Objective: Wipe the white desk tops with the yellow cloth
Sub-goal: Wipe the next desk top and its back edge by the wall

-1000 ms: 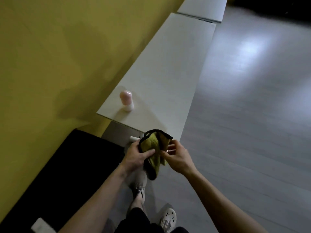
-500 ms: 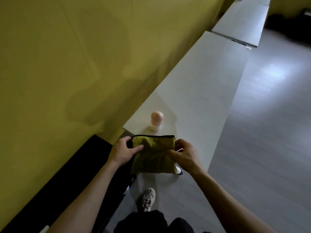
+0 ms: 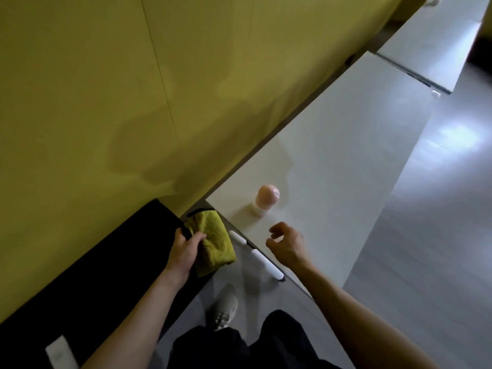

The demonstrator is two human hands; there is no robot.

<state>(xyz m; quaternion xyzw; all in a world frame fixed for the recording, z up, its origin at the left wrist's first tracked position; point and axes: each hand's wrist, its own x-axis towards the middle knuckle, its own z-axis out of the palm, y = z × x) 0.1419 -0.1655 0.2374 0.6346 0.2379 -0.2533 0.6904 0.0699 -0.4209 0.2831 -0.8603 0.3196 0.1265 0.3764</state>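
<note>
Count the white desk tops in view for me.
2. The near desk top, beside the yellow wall, carries a pink-capped bottle; the far desk top follows it past a seam at top right. More may continue beyond the frame.

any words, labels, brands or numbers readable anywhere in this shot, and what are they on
No text can be read in this view.
The pink-capped bottle on the white desk: no lettering shows.
The white patch on the black surface: blurred, nothing legible.
The yellow cloth: no tag or print visible.
</note>
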